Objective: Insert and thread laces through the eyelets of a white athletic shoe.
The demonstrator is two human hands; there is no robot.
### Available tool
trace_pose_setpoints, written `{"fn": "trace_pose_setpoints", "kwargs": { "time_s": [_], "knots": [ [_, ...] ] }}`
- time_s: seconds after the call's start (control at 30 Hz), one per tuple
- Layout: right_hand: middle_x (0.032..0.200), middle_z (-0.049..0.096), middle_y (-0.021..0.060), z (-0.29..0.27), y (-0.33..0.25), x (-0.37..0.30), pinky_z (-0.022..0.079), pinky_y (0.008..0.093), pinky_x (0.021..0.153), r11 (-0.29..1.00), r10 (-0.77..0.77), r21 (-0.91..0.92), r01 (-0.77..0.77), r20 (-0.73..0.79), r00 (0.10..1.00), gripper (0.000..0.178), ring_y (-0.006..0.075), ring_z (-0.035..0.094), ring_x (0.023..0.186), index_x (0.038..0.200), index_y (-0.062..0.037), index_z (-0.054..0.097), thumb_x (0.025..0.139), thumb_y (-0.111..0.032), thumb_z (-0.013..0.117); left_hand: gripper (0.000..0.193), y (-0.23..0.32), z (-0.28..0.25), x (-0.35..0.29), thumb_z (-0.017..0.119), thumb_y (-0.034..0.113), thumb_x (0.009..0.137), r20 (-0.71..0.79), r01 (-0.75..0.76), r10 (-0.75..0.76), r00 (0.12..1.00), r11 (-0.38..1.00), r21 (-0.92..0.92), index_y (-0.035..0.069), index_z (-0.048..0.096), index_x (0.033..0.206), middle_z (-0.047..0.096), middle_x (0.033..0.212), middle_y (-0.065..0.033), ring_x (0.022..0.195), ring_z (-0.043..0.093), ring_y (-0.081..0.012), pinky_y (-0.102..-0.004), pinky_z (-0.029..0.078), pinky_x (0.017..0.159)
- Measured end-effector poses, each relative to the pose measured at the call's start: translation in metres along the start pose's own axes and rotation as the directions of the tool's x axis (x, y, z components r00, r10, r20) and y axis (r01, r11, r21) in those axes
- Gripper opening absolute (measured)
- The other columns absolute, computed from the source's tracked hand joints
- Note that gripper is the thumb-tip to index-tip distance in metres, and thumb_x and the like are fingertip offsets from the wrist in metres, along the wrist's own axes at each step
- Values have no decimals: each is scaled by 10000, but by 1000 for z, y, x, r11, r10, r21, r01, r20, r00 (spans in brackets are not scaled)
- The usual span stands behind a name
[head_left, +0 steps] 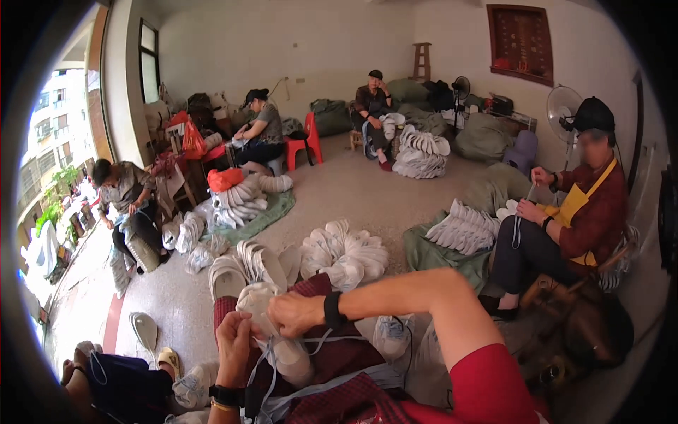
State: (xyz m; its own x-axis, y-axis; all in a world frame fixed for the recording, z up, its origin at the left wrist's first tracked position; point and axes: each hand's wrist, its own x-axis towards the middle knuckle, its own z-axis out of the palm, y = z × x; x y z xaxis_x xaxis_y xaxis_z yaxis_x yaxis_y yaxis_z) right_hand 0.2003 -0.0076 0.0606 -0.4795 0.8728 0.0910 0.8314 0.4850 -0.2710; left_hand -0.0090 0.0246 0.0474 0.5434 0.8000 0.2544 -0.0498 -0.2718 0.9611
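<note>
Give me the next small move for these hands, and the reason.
Probably draw the pale lace snug: slack lengths trail on both sides of the white shoe on the lap, and the left hand and right hand are both at it.

the white shoe [293,362] looks matt, the red chair [315,138] smooth plastic.

Sneaker [291,362] on the lap [346,362]; before it, sneaker heap [361,249] on the floor [321,182]; farther left, sneaker pile [244,201] on a tarp [274,215]; right, sneaker row [462,227] on another tarp [424,256], sacks [496,184] behind.
</note>
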Motion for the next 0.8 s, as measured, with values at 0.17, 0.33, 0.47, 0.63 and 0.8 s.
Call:
{"fn": "trace_pose_setpoints", "kwargs": {
  "time_s": [0.17,0.33,0.47,0.63,0.8],
  "knots": [
    [655,600,262,36,17,8,523,496,596,999,15,46,0,-313,950,176,433,644,715,578,37,614,606,-136,633,144,-29,-6,3,562,114,999,-43,48,-56,997,984,-170,-4,613,1063,680,799,-72,624,645,-124,-226,520,584],
    [529,565,112,14,21,16,453,377,496,921,198,391,1,-469,860,264,212,568,503,599,13,627,749,-202,658,156,-45,9,19,592,123,1000,60,-21,35,998,975,-223,-18,625,1059,703,848,-98,645,640,-127,-251,532,626],
    [644,512,-81,-4,22,47,369,306,474,409,518,885,223,-426,742,325,59,454,540,690,-28,652,872,-297,652,174,-38,3,14,587,137,1008,34,32,-25,999,978,-206,-18,628,1075,711,858,-97,653,642,-119,-247,534,633],
    [655,543,-67,-45,37,31,378,265,519,530,383,803,271,-512,769,300,40,450,581,716,-28,672,876,-280,645,238,-33,12,22,590,188,1013,91,44,-31,995,987,-156,-23,633,1114,716,897,-85,690,641,-103,-238,526,653],
    [687,654,-2,-34,-8,10,446,265,613,742,234,648,169,-487,841,273,70,554,659,806,5,738,865,-244,643,265,-20,5,2,597,211,1002,2,39,-39,999,993,-112,-13,653,1131,718,910,-51,681,605,-54,-191,468,616]
  ]
}}
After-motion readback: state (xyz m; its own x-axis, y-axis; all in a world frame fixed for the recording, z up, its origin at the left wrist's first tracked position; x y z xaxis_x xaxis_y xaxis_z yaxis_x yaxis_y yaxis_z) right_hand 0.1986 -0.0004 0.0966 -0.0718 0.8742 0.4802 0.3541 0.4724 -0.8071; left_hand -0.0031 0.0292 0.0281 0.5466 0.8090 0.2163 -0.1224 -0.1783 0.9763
